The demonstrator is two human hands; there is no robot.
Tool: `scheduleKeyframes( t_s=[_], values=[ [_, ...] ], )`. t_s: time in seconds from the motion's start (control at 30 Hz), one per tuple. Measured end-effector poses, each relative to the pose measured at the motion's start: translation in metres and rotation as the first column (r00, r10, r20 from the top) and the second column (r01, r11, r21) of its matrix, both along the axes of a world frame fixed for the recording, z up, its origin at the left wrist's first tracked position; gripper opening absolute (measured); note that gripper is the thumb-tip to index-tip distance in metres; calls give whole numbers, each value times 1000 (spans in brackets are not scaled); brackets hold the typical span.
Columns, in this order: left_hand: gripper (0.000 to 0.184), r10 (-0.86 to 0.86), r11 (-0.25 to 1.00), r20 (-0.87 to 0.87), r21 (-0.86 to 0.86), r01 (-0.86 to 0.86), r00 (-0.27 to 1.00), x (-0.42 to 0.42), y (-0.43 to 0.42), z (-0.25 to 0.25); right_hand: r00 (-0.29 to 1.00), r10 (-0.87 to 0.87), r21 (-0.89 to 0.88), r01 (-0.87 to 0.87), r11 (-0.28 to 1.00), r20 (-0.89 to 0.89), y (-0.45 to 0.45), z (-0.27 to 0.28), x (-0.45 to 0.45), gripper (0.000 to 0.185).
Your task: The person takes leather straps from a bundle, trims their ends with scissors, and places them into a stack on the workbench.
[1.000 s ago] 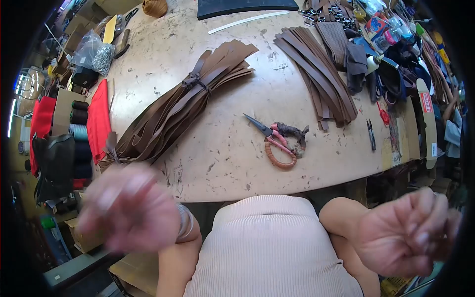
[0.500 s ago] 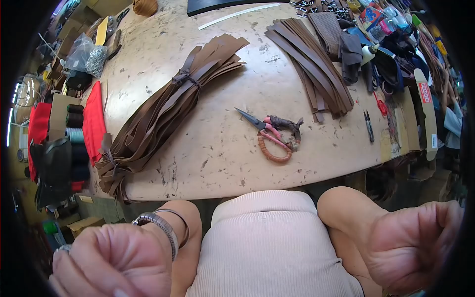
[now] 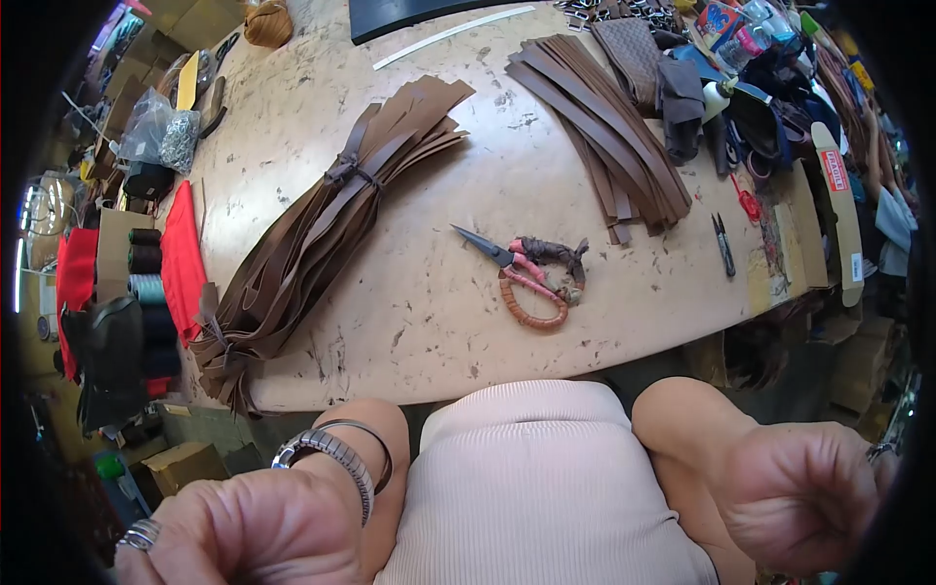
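My left hand [image 3: 234, 526], with a ring on a finger and a watch on the wrist, is raised at the lower left, palm side showing. Its fingers curl inward; the tips lie partly outside the picture. At the lower right, my right hand [image 3: 799, 492] is raised with fingers folded, the tips lost in the dark edge. Whatever either hand holds, if anything, is hidden. Both stay off the table [image 3: 409, 361]. On it lie scissors [image 3: 526, 278] with wrapped handles, a tied bundle of brown leather strips [image 3: 302, 234] and another stack of brown strips [image 3: 614, 136].
Thread spools [image 3: 146, 258] and red fabric [image 3: 182, 263] sit at the left edge. A clear bag of metal pieces [image 3: 178, 141] lies beyond them. To the right are small snips [image 3: 723, 244] and a cardboard box [image 3: 837, 214]. A white strip [image 3: 453, 37] lies at the back.
My view has shifted slightly, moving the tabletop a little left and down. Both hands sit a little lower, and the left has turned slightly, its fingers farther out of sight. Nothing on the table has moved.
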State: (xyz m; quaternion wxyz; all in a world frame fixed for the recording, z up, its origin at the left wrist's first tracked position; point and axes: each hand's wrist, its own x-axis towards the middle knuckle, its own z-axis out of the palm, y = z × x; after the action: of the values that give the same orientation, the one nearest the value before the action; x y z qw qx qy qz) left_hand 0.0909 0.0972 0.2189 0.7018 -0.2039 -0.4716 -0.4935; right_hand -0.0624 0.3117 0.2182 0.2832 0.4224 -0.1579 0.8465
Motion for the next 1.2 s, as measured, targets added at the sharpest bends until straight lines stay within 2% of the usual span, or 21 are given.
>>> scheduleKeyframes(
  t_s=[0.03, 0.1, 0.17, 0.2, 0.27, 0.3, 0.37, 0.4, 0.47, 0.5, 0.6, 0.63, 0.7, 0.83, 0.93, 0.97, 1.03, 1.07, 1.13, 1.17, 1.2],
  values=[
    [12, -7, 1000, 15, -10, 7, 1000, 1, -2, 1, 999, 42, -34, -42, 999, 2, -9, -3, 0, 14],
    [5, -293, 903, 395, -186, 388, 871, -2, -22, 12, 990, 139, -129, -135, 982, 20, -31, -8, 4, 15],
    [16, -494, 807, 239, -232, 544, 836, -18, -21, 6, 957, 248, -30, -247, 969, 151, -36, -15, 7, 12],
    [19, -550, 824, -134, -247, 510, 824, -49, 3, -1, 923, 276, 119, -316, 941, 269, -33, -18, 10, 9],
    [24, -451, 880, -211, -264, 394, 867, -58, 10, -8, 826, 259, 374, -476, 796, 500, -27, -26, 18, 7],
    [26, -302, 899, 79, -309, 311, 950, -40, -1, -9, 873, 182, 544, -432, 719, 453, -37, -29, 19, 7],
    [20, -68, 952, 304, -266, 154, 950, -30, 3, -12, 920, 168, 752, -388, 533, 355, -44, -30, 22, 8],
    [13, -26, 986, 258, -152, 68, 966, -34, 13, -14, 916, 221, 805, -400, 438, 334, -42, -28, 23, 7],
    [11, 25, 998, 287, -61, -8, 957, -39, 21, -19, 941, 175, 789, -339, 513, 290, -47, -22, 27, 9],
    [15, 34, 995, 347, -98, 1, 937, -43, 21, -23, 965, 79, 637, -226, 737, 251, -73, -25, 38, 11],
    [22, 7, 979, 529, -176, 102, 849, -45, 19, -33, 881, -42, 795, -403, 454, 471, -47, 7, 48, 13],
    [23, 33, 974, 546, -204, 95, 837, -48, 18, -39, 905, 76, 664, -362, 654, 418, -61, -8, 41, 13],
    [13, 145, 981, 538, -186, -50, 830, -59, 22, -45, 951, 155, 545, -281, 790, 266, -70, -15, 31, 13],
    [17, 117, 978, 611, -210, 18, 783, -69, 33, -50, 995, 94, 731, -40, 681, -34, -44, -18, 8, 6],
    [16, 126, 977, 648, -212, 20, 751, -76, 39, -59, 981, 191, 910, -60, 409, -21, -17, -11, -19, 21],
    [14, 116, 982, 681, -190, 21, 723, -77, 41, -61, 988, 32, 950, -154, 271, 151, -7, -10, -7, 13],
    [13, 124, 986, 734, -169, 2, 668, -80, 44, -71, 969, -197, 988, 156, 9, -151, 4, -19, -15, 8],
    [12, 132, 987, 752, -163, -12, 646, -84, 43, -77, 804, -159, 819, 561, -118, -573, 1, -43, -42, 11],
    [15, 170, 983, 829, -181, -31, 534, -83, 41, -90, 996, -61, 919, 85, 384, -66, -36, -119, -111, 17],
    [17, 202, 977, 863, -208, -38, 462, -83, 39, -99, 976, -164, 972, -104, 210, 140, -41, -129, -134, 21],
    [20, 228, 972, 895, -230, -42, 382, -82, 39, -109, 950, -299, 987, -45, 157, 91, -51, -152, -160, 20]
  ],
)
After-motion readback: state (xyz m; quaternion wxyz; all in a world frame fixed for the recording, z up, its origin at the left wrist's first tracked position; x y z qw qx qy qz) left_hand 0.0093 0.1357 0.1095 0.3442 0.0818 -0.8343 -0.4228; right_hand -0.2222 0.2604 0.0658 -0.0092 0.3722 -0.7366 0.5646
